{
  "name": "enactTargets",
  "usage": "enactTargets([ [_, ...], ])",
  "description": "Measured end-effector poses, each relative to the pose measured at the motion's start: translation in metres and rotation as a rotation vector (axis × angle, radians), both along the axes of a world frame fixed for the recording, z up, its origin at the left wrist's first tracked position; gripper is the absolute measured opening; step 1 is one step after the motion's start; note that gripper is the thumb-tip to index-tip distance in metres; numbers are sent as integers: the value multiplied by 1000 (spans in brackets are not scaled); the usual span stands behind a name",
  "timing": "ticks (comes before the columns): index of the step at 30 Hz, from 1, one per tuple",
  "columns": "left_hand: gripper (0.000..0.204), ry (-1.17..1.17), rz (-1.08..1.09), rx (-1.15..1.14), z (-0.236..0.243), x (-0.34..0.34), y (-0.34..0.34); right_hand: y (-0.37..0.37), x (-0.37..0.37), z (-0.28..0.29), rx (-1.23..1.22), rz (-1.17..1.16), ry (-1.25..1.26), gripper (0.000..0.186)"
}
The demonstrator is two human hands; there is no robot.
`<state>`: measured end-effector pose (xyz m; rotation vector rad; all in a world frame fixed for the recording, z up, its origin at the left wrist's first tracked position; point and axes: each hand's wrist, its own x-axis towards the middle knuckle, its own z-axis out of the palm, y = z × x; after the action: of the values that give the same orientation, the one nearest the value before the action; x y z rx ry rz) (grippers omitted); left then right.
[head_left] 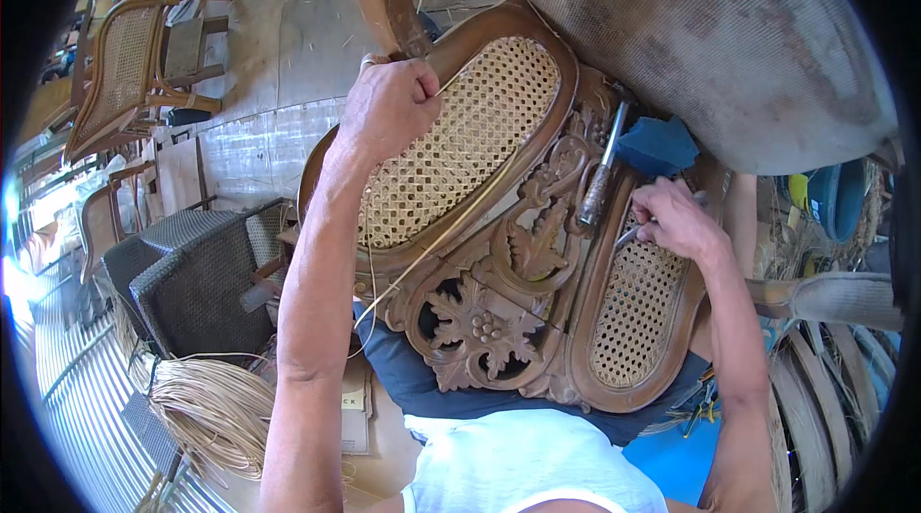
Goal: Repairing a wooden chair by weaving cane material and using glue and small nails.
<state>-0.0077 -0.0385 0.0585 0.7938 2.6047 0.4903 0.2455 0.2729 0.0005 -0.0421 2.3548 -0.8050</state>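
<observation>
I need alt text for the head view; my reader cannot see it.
On a carved wooden frame, a person's closed left hand is at the larger woven-cane panel; the right hand holds a slim tool over the smaller one.

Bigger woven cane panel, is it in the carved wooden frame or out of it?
In: the bigger cane panel sits within the carved wooden frame, whose rim borders its visible edges; the left hand covers part.

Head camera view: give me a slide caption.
Left hand and right hand over separate woven cane panels of a carved wooden frame.
</observation>
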Motion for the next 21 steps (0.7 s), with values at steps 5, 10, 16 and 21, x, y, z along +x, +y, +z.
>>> enactTargets([
  [5,20,21,-42,46,4,-1,5,0,22,11,-83,-96,146,14],
  [10,22,-105,26,-31,12,0,3,-19,-28,26,-492,-620,132,14],
  [16,26,-60,6,-15,6,0,7,-53,-132,-16,-727,-741,91,26],
  [21,28,51,-68,46,4,-1,4,-78,-191,-49,-719,-688,34,32],
])
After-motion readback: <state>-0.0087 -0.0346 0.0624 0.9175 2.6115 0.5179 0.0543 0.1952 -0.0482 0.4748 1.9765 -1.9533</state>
